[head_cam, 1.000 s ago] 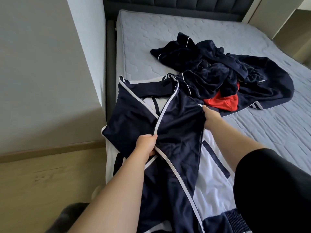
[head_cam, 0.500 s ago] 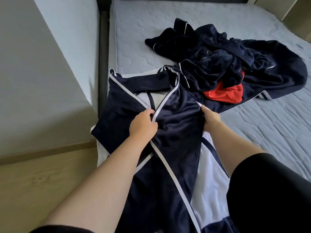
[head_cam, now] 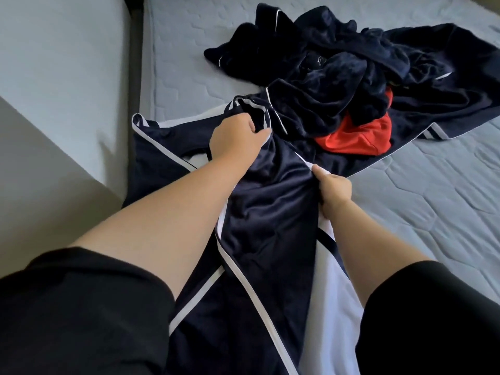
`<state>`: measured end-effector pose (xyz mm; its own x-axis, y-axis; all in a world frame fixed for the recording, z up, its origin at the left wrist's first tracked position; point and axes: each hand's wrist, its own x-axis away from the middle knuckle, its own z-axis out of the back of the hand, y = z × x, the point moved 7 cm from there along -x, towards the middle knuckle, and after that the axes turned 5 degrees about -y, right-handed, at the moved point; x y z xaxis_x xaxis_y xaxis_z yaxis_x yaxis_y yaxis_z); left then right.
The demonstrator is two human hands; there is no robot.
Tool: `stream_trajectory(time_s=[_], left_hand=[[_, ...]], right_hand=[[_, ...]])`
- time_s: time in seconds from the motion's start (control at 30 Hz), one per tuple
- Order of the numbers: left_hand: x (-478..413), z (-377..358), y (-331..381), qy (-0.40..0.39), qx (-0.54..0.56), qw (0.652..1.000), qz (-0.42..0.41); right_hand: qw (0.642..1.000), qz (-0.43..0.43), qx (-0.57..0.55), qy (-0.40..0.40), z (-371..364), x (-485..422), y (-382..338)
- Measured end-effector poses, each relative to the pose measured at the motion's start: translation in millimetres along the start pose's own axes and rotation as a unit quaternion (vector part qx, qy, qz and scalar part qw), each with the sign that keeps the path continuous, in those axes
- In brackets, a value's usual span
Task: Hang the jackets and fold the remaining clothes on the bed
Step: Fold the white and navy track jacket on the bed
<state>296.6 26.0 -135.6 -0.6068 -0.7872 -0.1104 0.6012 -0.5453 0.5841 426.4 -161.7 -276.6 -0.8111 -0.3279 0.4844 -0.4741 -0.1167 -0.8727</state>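
A navy and white jacket (head_cam: 270, 226) with white piping lies spread on the near left part of the bed (head_cam: 422, 212). My left hand (head_cam: 235, 139) grips its navy fabric near the collar, fingers curled round a white-edged fold. At the right edge of the same navy panel, my right hand (head_cam: 334, 192) pinches the cloth. Behind them lies a heap of dark navy clothes (head_cam: 338, 69) with a red garment (head_cam: 359, 135) tucked under it.
A grey wall ledge (head_cam: 54, 109) runs along the left side of the bed. The dark bed frame (head_cam: 134, 63) shows in the gap beside the mattress. Quilted grey mattress stretches to the right of the clothes.
My left hand slid up along the white-piped edge from the jacket's middle to near its collar. My right hand stayed on the panel's right edge. The view has closed in on the bed.
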Motion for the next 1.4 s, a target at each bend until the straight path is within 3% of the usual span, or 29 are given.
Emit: stream_trajectory(time_s=[0.13, 0.23, 0.33, 0.4, 0.47, 0.53, 0.6, 0.63, 0.7, 0.73, 0.77, 0.8, 0.87, 1.0, 1.07, 1.17, 1.23, 1.27, 1.4], left_hand=[[-8.0, -17.2, 23.9, -0.026, -0.143, 0.988, -0.051], [-16.2, -18.2, 26.9, -0.030, -0.152, 0.987, -0.048], [-26.2, -6.4, 7.5, -0.031, 0.021, 0.997, 0.062], [-25.9, 0.4, -21.8, -0.010, 0.227, 0.955, 0.192], [-15.0, 3.7, -44.1, -0.007, 0.300, 0.914, 0.274], [-10.8, 6.0, -45.8, -0.014, 0.169, 0.960, 0.221], [-4.5, 15.6, -27.2, 0.056, 0.034, 0.995, 0.077], [4.8, 19.9, -9.7, 0.095, -0.007, 0.995, -0.022], [31.0, 9.6, 25.5, 0.089, -0.092, 0.960, -0.249], [46.4, -7.9, 34.2, 0.038, -0.160, 0.926, -0.340], [62.1, -29.1, 33.2, -0.040, -0.245, 0.892, -0.378], [72.7, -44.7, 21.8, -0.115, -0.322, 0.869, -0.359], [81.5, -55.2, -10.2, -0.187, -0.378, 0.873, -0.243], [108.1, -35.9, -31.9, -0.184, -0.365, 0.904, -0.123], [124.7, -24.9, -37.7, -0.191, -0.323, 0.925, -0.067], [159.4, -18.3, -42.2, -0.203, -0.267, 0.942, -0.031], [182.7, -17.6, -44.1, -0.211, -0.267, 0.939, -0.049], [192.2, -15.6, -45.7, -0.213, -0.272, 0.937, -0.057], [211.3, 2.8, -63.7, -0.233, -0.235, 0.944, -0.011]], right_hand=[[1.000, 0.019, 0.021, 0.000, 0.6, -4.1, 0.8], [0.999, 0.026, 0.045, 0.006, 1.0, -5.7, 0.9], [0.999, 0.027, 0.042, 0.009, 1.0, -5.9, 0.9], [0.999, 0.025, 0.036, 0.012, 1.1, -5.4, 0.5], [0.998, 0.024, 0.047, 0.021, 2.6, -6.1, 1.5], [0.997, 0.028, 0.062, 0.022, 2.6, -5.8, 1.0], [0.997, 0.040, 0.067, 0.026, 2.4, -5.9, -0.3], [0.995, 0.048, 0.077, 0.031, 2.7, -6.6, -1.5], [0.992, 0.060, 0.105, 0.044, 2.8, -5.6, -3.9], [0.989, 0.069, 0.123, 0.048, 2.2, -5.0, -5.6], [0.986, 0.077, 0.142, 0.048, 0.7, -3.2, -7.4], [0.982, 0.084, 0.163, 0.048, -0.4, -0.6, -9.2], [0.978, 0.089, 0.186, 0.034, -2.7, 5.9, -11.7], [0.975, 0.087, 0.201, -0.025, -10.2, 28.1, -14.5], [0.961, 0.121, 0.247, 0.007, -8.6, 46.1, -16.0], [0.921, 0.223, 0.313, 0.061, -5.9, 85.4, -18.7], [0.882, 0.273, 0.383, 0.009, -13.2, 113.1, -13.7], [0.847, 0.307, 0.433, -0.035, -19.6, 128.8, -9.6], [0.599, 0.381, 0.679, -0.188, -34.2, 188.0, 33.0]])
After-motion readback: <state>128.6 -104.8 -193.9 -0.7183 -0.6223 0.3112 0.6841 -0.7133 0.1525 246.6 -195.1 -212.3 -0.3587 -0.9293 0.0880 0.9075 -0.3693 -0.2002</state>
